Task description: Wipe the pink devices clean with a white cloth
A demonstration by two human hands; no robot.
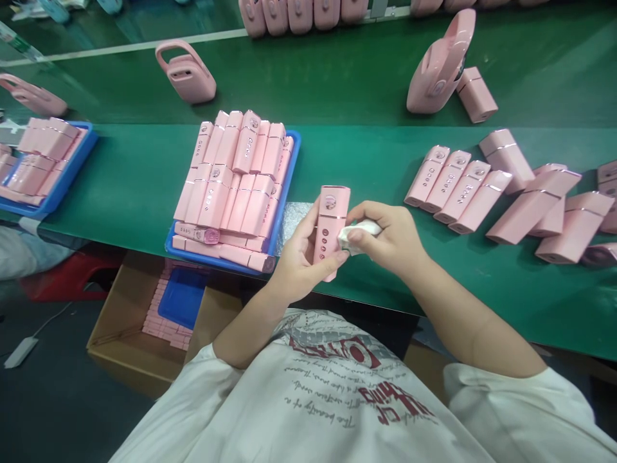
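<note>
Upright between my hands is a pink box-shaped device [330, 218] with a round emblem near its top and a column of small dark marks below. My left hand [301, 260] is closed around its left side, the thumb across its lower front. A crumpled white cloth [359, 236] is pinched in my right hand [393, 238] and touches the device's right edge. Left of my hands, a blue tray [289, 186] is piled with similar pink devices [236, 173]. To the right, several more pink devices [456, 186] lie on the green table [366, 154].
A second blue tray [72, 170] of pink pieces stands at far left. Pink handled units [190, 77] sit along the back, one large unit [436, 71] at right. Below the table edge is an open cardboard box [125, 328] with pink pieces and a blue tray inside.
</note>
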